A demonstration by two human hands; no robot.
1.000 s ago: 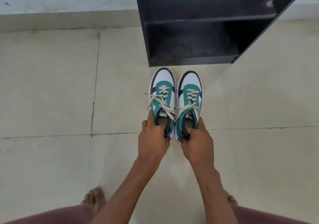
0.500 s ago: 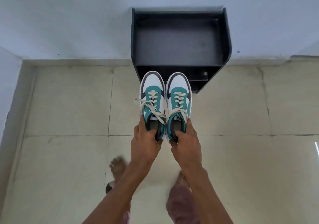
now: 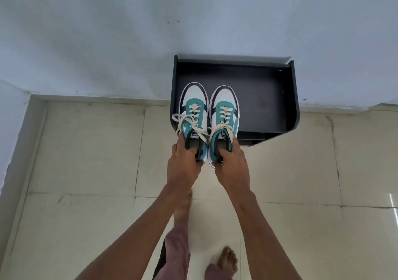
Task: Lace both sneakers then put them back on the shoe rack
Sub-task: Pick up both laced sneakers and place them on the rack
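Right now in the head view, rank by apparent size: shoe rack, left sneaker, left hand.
1. shoe rack
2. left sneaker
3. left hand, nearly sneaker-sized and closer to the camera, so that order is unsure.

Left sneaker [image 3: 193, 116]: white toe, teal panel over the lacing, black band curving along the side, dark collar, white heel edge. Laces [image 3: 195, 121] cream. Small white tongue label with black print (unreadable).

Right sneaker [image 3: 224, 118]: same scheme, white toe, teal vamp and collar, black band, cream laces.

Shoe rack [image 3: 269, 98]: flat black all over, faint pale scuffs on the top board.

Floor [image 3: 86, 150]: cream-beige tiles, thin dark grout lines, a few grey smudges.

Wall [image 3: 107, 32]: pale blue-grey, plain, scattered small dark specks.

Trouser leg [image 3: 177, 249]: dusty mauve-pink, unpatterned.
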